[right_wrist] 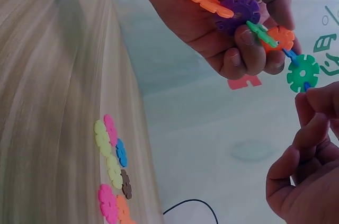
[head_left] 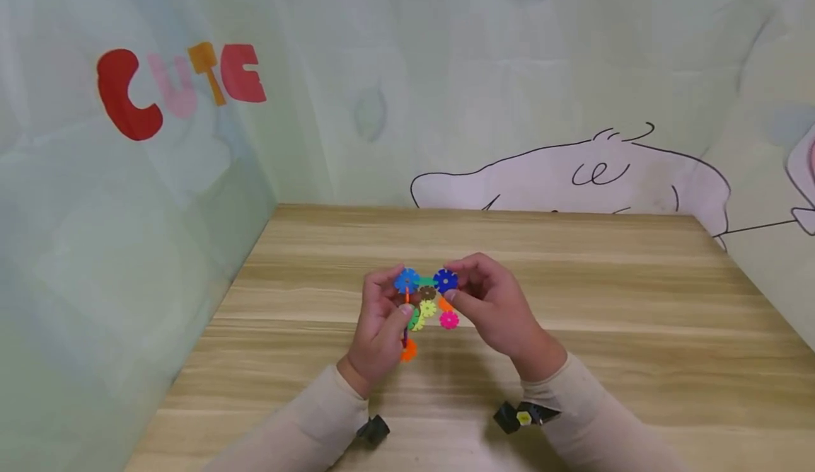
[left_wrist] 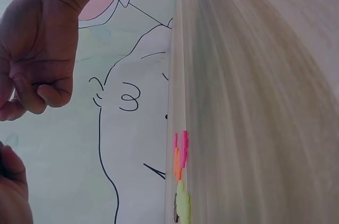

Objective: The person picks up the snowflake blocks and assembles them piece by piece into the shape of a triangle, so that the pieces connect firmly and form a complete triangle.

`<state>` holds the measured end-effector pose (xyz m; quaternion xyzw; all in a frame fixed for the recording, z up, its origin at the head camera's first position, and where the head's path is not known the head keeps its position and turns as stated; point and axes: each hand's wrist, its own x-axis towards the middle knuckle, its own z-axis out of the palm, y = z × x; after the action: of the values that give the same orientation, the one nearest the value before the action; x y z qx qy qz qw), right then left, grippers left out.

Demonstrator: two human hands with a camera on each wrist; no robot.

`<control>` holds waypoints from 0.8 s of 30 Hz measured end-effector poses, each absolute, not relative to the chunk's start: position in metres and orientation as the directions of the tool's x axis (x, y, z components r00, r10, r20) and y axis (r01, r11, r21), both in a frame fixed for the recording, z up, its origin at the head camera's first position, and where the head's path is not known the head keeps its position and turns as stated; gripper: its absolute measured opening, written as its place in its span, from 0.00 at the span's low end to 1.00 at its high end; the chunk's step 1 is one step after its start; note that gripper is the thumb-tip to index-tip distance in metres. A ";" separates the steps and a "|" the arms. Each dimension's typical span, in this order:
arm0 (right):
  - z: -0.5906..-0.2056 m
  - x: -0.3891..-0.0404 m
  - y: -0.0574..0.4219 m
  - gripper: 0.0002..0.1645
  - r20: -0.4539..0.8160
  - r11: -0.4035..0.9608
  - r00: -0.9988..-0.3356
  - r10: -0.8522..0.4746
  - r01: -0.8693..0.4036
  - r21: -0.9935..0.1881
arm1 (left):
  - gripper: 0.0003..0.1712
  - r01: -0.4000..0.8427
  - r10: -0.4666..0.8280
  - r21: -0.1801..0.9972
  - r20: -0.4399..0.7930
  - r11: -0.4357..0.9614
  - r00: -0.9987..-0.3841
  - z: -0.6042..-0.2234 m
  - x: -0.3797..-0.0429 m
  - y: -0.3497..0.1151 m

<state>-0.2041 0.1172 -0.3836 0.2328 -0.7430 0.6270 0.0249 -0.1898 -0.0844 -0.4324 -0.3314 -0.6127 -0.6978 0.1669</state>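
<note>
Held in the air above the table is a chain of slotted plastic flower discs. My left hand [head_left: 380, 323] grips its lower part, the thumb over a green disc; in the right wrist view an orange disc [right_wrist: 209, 2] and a purple disc [right_wrist: 238, 13] lie by that palm. The chain runs on through another orange disc [right_wrist: 279, 38] and a light blue disc [head_left: 407, 281] to a green disc [right_wrist: 303, 73]. At its end, a dark blue disc [head_left: 446, 281] is pinched between thumb and fingers of my right hand [head_left: 499, 306]. The left wrist view does not show the chain.
Loose discs lie flat on the wooden table [head_left: 605, 302] beyond and below the hands: pink [head_left: 448, 319], orange [head_left: 445, 304], yellow [head_left: 428, 308], brown [head_left: 427, 293] and a blue one [right_wrist: 122, 152]. A decorated wall [head_left: 356, 104] borders the table's back and left.
</note>
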 end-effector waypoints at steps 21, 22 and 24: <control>-0.396 -0.203 0.115 0.16 0.443 0.028 -0.858 -0.259 -0.465 -0.885 | 0.27 0.642 0.205 0.742 0.670 -0.191 -0.714 -0.434 -0.185 -0.079; -0.396 -0.203 0.115 0.16 0.443 0.020 -0.857 -0.263 -0.464 -0.886 | 0.27 0.643 0.206 0.743 0.669 -0.187 -0.714 -0.433 -0.185 -0.079; -0.397 -0.203 0.115 0.16 0.433 0.004 -0.860 -0.271 -0.451 -0.893 | 0.27 0.646 0.207 0.741 0.672 -0.185 -0.711 -0.432 -0.185 -0.079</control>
<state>-0.2035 0.1152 -0.3966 0.2560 -0.7051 0.6577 0.0683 -0.1847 -0.0792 -0.4321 -0.3448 -0.6183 -0.6880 0.1595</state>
